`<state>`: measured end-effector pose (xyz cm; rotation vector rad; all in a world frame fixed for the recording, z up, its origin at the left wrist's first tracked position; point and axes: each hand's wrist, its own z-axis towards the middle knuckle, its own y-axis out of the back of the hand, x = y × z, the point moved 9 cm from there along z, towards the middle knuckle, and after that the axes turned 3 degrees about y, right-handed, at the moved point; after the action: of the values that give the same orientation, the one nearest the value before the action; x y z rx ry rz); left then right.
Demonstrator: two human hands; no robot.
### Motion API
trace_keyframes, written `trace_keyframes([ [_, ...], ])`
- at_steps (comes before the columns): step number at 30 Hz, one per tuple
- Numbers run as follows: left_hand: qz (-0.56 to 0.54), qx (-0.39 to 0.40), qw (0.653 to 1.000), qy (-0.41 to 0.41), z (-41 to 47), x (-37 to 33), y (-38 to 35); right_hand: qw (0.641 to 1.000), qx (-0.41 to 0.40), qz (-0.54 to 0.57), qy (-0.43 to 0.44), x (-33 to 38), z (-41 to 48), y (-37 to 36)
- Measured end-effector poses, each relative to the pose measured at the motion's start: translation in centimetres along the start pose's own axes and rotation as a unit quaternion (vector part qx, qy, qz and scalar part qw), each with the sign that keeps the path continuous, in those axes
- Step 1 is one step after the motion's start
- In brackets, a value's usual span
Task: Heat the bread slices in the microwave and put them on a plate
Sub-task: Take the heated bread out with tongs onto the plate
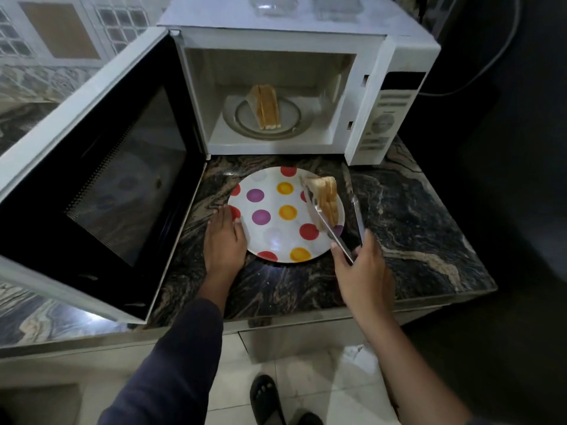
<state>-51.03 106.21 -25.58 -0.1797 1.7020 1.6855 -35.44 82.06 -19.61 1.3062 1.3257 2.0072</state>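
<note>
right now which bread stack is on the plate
The stack beside the metal tongs on the white spotted plate; the other stack stands on the microwave's turntable.

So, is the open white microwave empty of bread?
No: browned bread slices stand on edge on the round glass turntable inside the white microwave; the right hand's metal tongs hold other slices.

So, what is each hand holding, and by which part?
The right hand grips the tongs at their handle end; the left hand holds nothing, only resting on the plate's left rim.
</note>
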Motion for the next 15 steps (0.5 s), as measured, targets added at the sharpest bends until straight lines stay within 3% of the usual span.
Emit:
trace_keyframes([
  [3,-0.007,0.000,1.000,0.000,-0.2,-0.1,-0.1,0.999,-0.014,0.032,0.022,3.6,2.9,0.9],
  [10,0.008,0.006,1.000,0.000,-0.1,-0.1,-0.5,0.993,0.082,0.086,-0.011,12.0,12.7,-3.4],
  [15,-0.008,-0.001,1.000,-0.007,0.2,-0.3,-0.4,0.989,0.104,0.102,-0.032,16.1,17.4,-6.3],
])
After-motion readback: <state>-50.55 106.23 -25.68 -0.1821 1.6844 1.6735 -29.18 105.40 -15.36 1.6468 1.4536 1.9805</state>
